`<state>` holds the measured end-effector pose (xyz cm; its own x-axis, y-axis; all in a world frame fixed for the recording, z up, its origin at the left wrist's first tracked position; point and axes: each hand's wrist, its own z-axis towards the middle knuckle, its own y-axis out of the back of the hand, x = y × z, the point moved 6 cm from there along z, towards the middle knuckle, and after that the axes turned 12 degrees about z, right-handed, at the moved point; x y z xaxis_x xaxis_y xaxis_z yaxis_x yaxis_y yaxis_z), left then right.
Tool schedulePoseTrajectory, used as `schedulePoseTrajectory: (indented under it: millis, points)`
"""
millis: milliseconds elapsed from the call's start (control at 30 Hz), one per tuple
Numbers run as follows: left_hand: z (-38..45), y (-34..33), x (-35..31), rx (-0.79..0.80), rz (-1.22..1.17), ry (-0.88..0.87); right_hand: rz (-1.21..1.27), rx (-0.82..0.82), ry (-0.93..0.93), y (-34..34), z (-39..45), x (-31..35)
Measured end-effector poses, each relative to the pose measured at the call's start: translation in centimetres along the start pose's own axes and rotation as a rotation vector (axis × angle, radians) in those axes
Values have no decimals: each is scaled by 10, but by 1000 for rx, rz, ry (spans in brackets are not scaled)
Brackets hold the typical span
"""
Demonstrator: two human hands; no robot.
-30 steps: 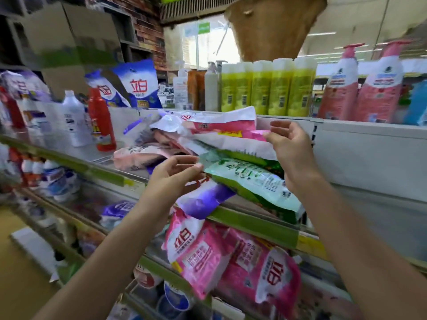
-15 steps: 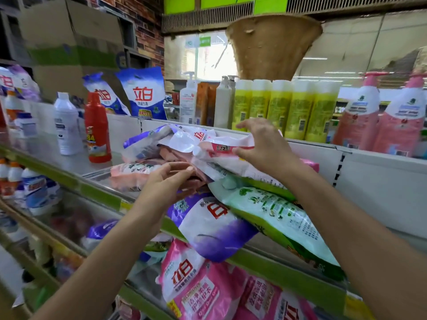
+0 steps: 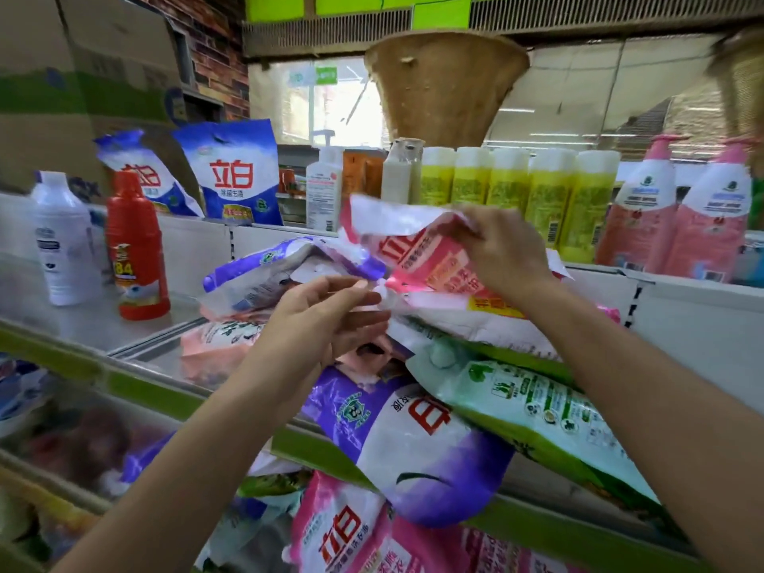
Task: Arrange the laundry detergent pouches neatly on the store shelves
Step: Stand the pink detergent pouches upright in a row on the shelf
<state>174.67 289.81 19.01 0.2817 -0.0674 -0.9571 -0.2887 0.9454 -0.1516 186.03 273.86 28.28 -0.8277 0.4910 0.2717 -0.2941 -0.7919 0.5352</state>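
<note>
A messy heap of detergent pouches lies on the shelf in front of me. My right hand grips the top edge of a pink and white pouch and holds it tilted up above the heap. My left hand reaches in from the left with relaxed fingers that touch the pouch's lower white edge. A purple pouch hangs over the shelf's green front lip. A green and white pouch lies to its right. Another purple pouch and a pale pink one lie further back.
A red bottle and a white bottle stand at the left of the shelf. Two blue pouches lean at the back. Yellow-green bottles and pink pump bottles line the ledge behind. More pink pouches fill the shelf below.
My right hand took hold of the pink and white pouch and lifted its top edge off the heap. My left hand rose to its lower edge. The view came closer to the shelf.
</note>
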Motion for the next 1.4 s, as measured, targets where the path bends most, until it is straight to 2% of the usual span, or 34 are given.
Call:
schedulePoseTrajectory:
  millis: [133, 200, 300, 400, 500, 567, 633, 700, 833, 1033, 1167, 1400]
  points:
    - [11, -16, -7, 26, -34, -65, 311, -358, -159, 53, 5, -21]
    - [21, -26, -10, 48, 3, -127, 578, -539, -289, 80, 2, -32]
    - [41, -48, -20, 78, 134, -192, 1001, -629, -385, 106, -3, -35]
    - [58, -81, -37, 184, 322, -240, 1240, -575, -492, 110, -8, -38]
    - [63, -115, -40, 444, 281, -209, 1329, -495, -647, 95, -21, -52]
    - [64, -121, -23, 528, 249, -108, 1337, -416, -729, 83, -33, -66]
    - [65, -118, 1, 521, 233, 8, 1314, -293, -752, 74, -44, -77]
    - [66, -115, 15, 518, 201, 52, 1292, -212, -726, 72, -48, -83]
    - [63, -113, 18, 512, 195, 51, 1365, -203, -658, 73, -42, -75]
    - [49, -105, 8, 477, 183, -45, 1439, -158, -560, 84, -41, -59]
    - [35, -101, 1, 475, 142, -89, 1471, -126, -540, 88, -46, -49]
    - [17, -94, 2, 472, 121, -70, 1468, -175, -561, 88, -65, -34]
